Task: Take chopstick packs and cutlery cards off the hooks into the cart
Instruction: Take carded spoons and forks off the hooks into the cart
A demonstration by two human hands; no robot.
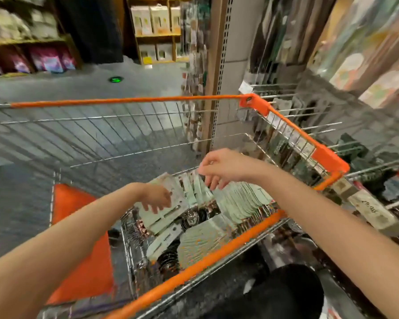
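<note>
A wire cart with an orange rim (129, 101) stands in front of me. Its bottom holds a heap of pale green cutlery cards (240, 203) and dark packs. My left hand (158, 198) hangs low inside the cart over the cards, fingers loosely spread, holding nothing that I can make out. My right hand (219, 168) hovers above the same heap, fingers relaxed and pointing down, with no card in it. On the right, metal hooks (318, 127) stick out from the display, some bare, some with dark packs (352, 146). Tall chopstick packs (366, 65) hang higher up.
An orange child seat flap (78, 238) lies at the cart's near left. A perforated shelf upright (221, 72) stands behind the cart's far right corner. Shelves with boxed goods (157, 21) line the far aisle. Grey floor spreads to the left.
</note>
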